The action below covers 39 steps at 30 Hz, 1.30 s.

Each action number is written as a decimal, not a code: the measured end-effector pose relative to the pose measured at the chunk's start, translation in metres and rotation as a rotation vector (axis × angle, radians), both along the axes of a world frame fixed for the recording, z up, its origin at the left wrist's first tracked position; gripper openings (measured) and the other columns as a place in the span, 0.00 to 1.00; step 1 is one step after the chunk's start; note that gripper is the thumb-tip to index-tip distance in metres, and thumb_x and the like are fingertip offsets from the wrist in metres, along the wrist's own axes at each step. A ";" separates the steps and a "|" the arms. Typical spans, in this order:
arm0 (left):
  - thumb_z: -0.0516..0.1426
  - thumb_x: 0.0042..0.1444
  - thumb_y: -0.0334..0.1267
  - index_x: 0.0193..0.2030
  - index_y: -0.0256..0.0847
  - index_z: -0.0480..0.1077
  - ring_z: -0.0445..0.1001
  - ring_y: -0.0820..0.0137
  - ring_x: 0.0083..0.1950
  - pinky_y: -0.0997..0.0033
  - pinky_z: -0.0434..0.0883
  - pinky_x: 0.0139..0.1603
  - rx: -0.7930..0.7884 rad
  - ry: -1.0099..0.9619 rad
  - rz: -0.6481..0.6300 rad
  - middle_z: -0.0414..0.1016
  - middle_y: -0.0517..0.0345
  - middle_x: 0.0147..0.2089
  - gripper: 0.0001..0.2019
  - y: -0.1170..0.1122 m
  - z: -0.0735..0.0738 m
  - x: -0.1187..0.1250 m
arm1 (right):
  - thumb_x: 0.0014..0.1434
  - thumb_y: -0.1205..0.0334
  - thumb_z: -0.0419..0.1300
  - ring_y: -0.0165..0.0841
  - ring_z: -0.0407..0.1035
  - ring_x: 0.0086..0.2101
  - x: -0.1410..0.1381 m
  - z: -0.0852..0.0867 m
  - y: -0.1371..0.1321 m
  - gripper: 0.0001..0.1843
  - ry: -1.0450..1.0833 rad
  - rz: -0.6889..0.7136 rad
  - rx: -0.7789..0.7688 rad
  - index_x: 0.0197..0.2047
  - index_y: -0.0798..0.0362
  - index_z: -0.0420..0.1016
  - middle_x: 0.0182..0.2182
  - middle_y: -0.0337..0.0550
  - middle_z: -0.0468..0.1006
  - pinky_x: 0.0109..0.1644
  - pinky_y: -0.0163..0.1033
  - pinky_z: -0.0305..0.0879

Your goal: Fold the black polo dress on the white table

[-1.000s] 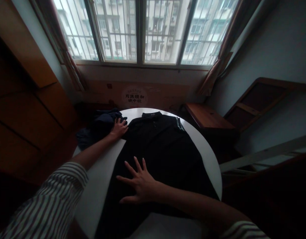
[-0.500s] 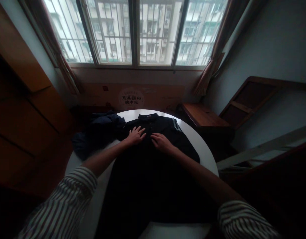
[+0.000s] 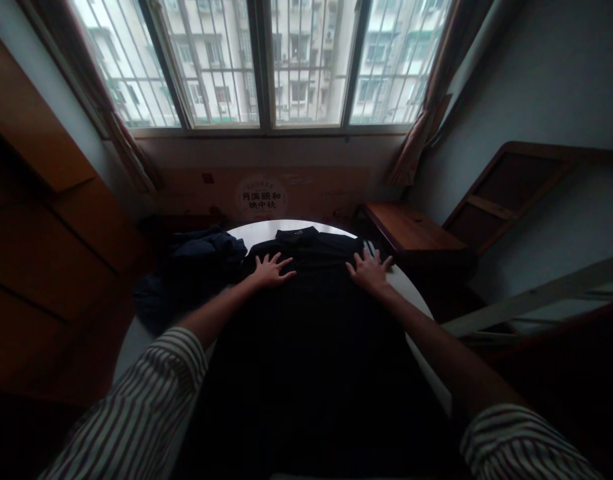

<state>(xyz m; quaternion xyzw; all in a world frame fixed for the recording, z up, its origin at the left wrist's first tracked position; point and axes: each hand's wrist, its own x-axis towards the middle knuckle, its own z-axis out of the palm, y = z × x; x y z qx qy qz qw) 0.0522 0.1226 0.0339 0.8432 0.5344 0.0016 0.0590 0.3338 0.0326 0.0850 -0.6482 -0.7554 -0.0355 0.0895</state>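
Two striped sleeves (image 3: 136, 413) reach out from the bottom. A black shirt (image 3: 311, 347) lies spread flat on the round white desk (image 3: 420, 308), collar at the far side. The left hand (image 3: 270, 270) lies flat with fingers spread on the shirt's left shoulder. The right hand (image 3: 370, 270) lies flat and open on the right shoulder. Neither hand grips anything. The shirt looks soft, light and floppy, so the shoulders or the hem are good spots to pinch. A dark blue cloth pile (image 3: 196, 263) sits just left of the shirt, close to the left hand. Farther off stand a small wooden table (image 3: 411, 230) and a big window (image 3: 266, 63).
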 end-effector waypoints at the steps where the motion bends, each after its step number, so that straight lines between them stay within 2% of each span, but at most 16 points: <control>1: 0.42 0.62 0.67 0.71 0.58 0.56 0.51 0.41 0.72 0.27 0.41 0.67 0.034 -0.007 -0.002 0.51 0.50 0.75 0.34 0.004 0.002 0.003 | 0.67 0.53 0.58 0.44 0.67 0.56 -0.012 -0.004 -0.005 0.22 -0.003 0.032 -0.011 0.60 0.52 0.69 0.60 0.51 0.69 0.58 0.58 0.65; 3: 0.41 0.66 0.61 0.70 0.50 0.59 0.57 0.49 0.71 0.37 0.44 0.70 0.093 -0.033 0.013 0.56 0.46 0.73 0.31 0.016 0.005 0.009 | 0.68 0.49 0.56 0.47 0.61 0.62 -0.043 -0.013 -0.022 0.23 -0.004 0.167 -0.052 0.62 0.49 0.70 0.64 0.50 0.66 0.64 0.62 0.55; 5: 0.39 0.69 0.54 0.71 0.45 0.57 0.56 0.53 0.72 0.45 0.50 0.70 0.087 -0.040 0.052 0.55 0.44 0.73 0.29 0.032 0.008 0.017 | 0.68 0.45 0.52 0.49 0.54 0.65 -0.077 -0.022 -0.045 0.26 0.024 0.436 -0.129 0.64 0.46 0.68 0.67 0.49 0.63 0.67 0.65 0.46; 7: 0.39 0.69 0.52 0.72 0.44 0.55 0.52 0.52 0.73 0.44 0.52 0.69 0.032 -0.012 0.077 0.51 0.43 0.75 0.29 0.048 0.008 0.025 | 0.67 0.38 0.50 0.54 0.47 0.68 -0.107 -0.029 -0.074 0.32 0.102 0.703 -0.226 0.69 0.42 0.61 0.70 0.46 0.57 0.67 0.72 0.40; 9: 0.40 0.68 0.53 0.71 0.44 0.57 0.51 0.49 0.74 0.39 0.52 0.68 -0.009 0.010 0.087 0.51 0.42 0.75 0.29 0.061 0.007 0.031 | 0.63 0.33 0.51 0.60 0.37 0.70 -0.127 -0.031 -0.102 0.37 0.168 0.849 -0.307 0.71 0.38 0.56 0.72 0.44 0.51 0.65 0.77 0.34; 12: 0.41 0.67 0.54 0.70 0.44 0.60 0.52 0.45 0.73 0.32 0.51 0.66 -0.043 0.017 0.089 0.54 0.41 0.73 0.30 0.076 0.007 0.037 | 0.60 0.32 0.55 0.63 0.27 0.70 -0.136 -0.029 -0.137 0.41 0.217 0.923 -0.359 0.72 0.35 0.52 0.74 0.44 0.40 0.65 0.78 0.29; 15: 0.41 0.67 0.52 0.69 0.47 0.60 0.52 0.45 0.73 0.29 0.53 0.65 -0.076 0.015 0.102 0.54 0.43 0.73 0.28 0.084 0.013 0.038 | 0.60 0.33 0.56 0.62 0.26 0.70 -0.133 -0.026 -0.160 0.43 0.241 0.967 -0.381 0.73 0.34 0.49 0.74 0.44 0.35 0.64 0.79 0.29; 19: 0.42 0.67 0.46 0.69 0.50 0.60 0.54 0.49 0.72 0.31 0.56 0.64 -0.074 0.001 0.100 0.58 0.47 0.72 0.26 0.085 0.027 0.037 | 0.61 0.35 0.56 0.61 0.27 0.70 -0.133 -0.024 -0.170 0.42 0.253 0.973 -0.389 0.73 0.34 0.48 0.74 0.44 0.37 0.65 0.78 0.30; 22: 0.44 0.66 0.41 0.67 0.48 0.63 0.55 0.50 0.72 0.33 0.56 0.66 -0.034 -0.003 0.076 0.58 0.47 0.72 0.24 0.069 0.037 0.039 | 0.63 0.37 0.55 0.59 0.35 0.70 -0.130 -0.020 -0.172 0.40 0.274 0.940 -0.384 0.73 0.38 0.49 0.74 0.46 0.44 0.66 0.75 0.36; 25: 0.47 0.65 0.37 0.65 0.44 0.65 0.55 0.53 0.72 0.40 0.54 0.69 0.052 -0.026 0.009 0.56 0.47 0.73 0.22 0.022 0.043 0.035 | 0.65 0.44 0.56 0.52 0.56 0.64 -0.104 -0.012 -0.183 0.34 0.322 0.795 -0.315 0.69 0.50 0.61 0.66 0.55 0.63 0.66 0.62 0.53; 28: 0.50 0.64 0.35 0.59 0.41 0.70 0.69 0.59 0.61 0.53 0.63 0.65 0.128 -0.154 -0.219 0.69 0.47 0.63 0.18 -0.062 0.047 0.010 | 0.64 0.47 0.60 0.42 0.72 0.47 -0.053 -0.005 -0.210 0.20 0.337 0.576 -0.249 0.50 0.53 0.76 0.47 0.53 0.77 0.55 0.51 0.68; 30: 0.49 0.65 0.36 0.53 0.43 0.73 0.74 0.64 0.51 0.60 0.70 0.57 0.066 -0.254 -0.350 0.74 0.49 0.53 0.15 -0.132 0.050 -0.019 | 0.61 0.45 0.63 0.41 0.73 0.41 -0.014 -0.004 -0.234 0.18 0.300 0.503 -0.225 0.42 0.51 0.77 0.41 0.51 0.78 0.48 0.48 0.72; 31: 0.49 0.66 0.37 0.50 0.45 0.73 0.74 0.66 0.47 0.63 0.72 0.52 0.023 -0.289 -0.388 0.74 0.50 0.49 0.13 -0.169 0.052 -0.035 | 0.59 0.44 0.64 0.42 0.73 0.42 0.004 -0.006 -0.246 0.18 0.267 0.492 -0.200 0.42 0.50 0.77 0.41 0.52 0.78 0.47 0.48 0.73; 34: 0.52 0.66 0.39 0.47 0.51 0.74 0.74 0.67 0.41 0.65 0.73 0.46 -0.125 -0.304 -0.498 0.76 0.53 0.43 0.10 -0.264 0.053 -0.079 | 0.58 0.48 0.66 0.46 0.72 0.50 0.042 -0.021 -0.277 0.22 0.163 0.500 -0.083 0.53 0.47 0.76 0.47 0.54 0.79 0.49 0.50 0.74; 36: 0.58 0.61 0.44 0.51 0.55 0.73 0.74 0.64 0.44 0.60 0.74 0.48 -0.164 -0.285 -0.545 0.77 0.54 0.45 0.12 -0.309 0.046 -0.100 | 0.61 0.58 0.63 0.45 0.71 0.53 0.055 -0.035 -0.289 0.21 0.109 0.496 -0.013 0.58 0.46 0.74 0.51 0.52 0.78 0.51 0.49 0.74; 39: 0.62 0.55 0.42 0.63 0.57 0.66 0.72 0.58 0.54 0.55 0.74 0.52 -0.068 -0.246 -0.518 0.75 0.52 0.57 0.27 -0.345 0.022 -0.121 | 0.58 0.75 0.55 0.43 0.72 0.51 0.061 -0.049 -0.294 0.24 0.041 0.543 0.041 0.55 0.48 0.75 0.50 0.52 0.79 0.50 0.47 0.75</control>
